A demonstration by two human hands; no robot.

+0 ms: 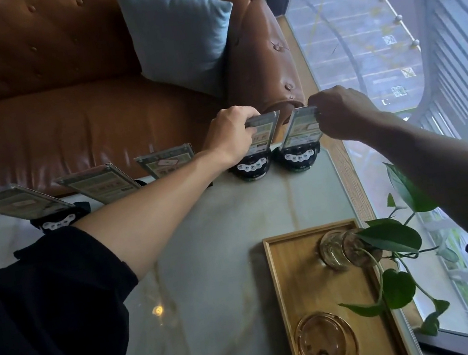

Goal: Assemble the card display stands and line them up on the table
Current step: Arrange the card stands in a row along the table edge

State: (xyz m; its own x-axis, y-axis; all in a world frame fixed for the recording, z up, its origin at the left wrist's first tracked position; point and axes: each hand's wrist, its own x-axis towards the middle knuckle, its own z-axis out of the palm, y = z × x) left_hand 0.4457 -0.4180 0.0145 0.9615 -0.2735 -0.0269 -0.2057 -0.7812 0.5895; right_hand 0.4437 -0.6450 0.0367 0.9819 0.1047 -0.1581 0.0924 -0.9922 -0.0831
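Nearest the camera, a black sleeve (44, 329) covers the left upper arm, and the bare forearm reaches out across the pale marble surface (218, 274). On that surface, close by on the right, a wooden tray (284, 309) holds an amber glass ashtray (326, 345) and a clear glass vase (337, 249) with a leafy green plant (390, 239) trailing out of it.

Five card stands run in a row along the far edge of the surface, each a clear card holder on a black round base with white buttons. The left hand (231, 134) has its grip curled over the top edge of the fourth card stand (263, 137), fingers wrapped round the clear holder. The right hand (340, 111) pinches the top corner of the fifth card stand (299, 129), just beside the fourth; their two bases nearly touch. Both stands sit upright on the surface, leaning slightly back.

Further left, three more card stands (102, 184) stand apart from one another, the left forearm crossing in front of the third one's base.

Behind the row is a brown leather sofa (60, 120) with a light blue cushion (178, 30). A large window (392, 55) fills the right side.
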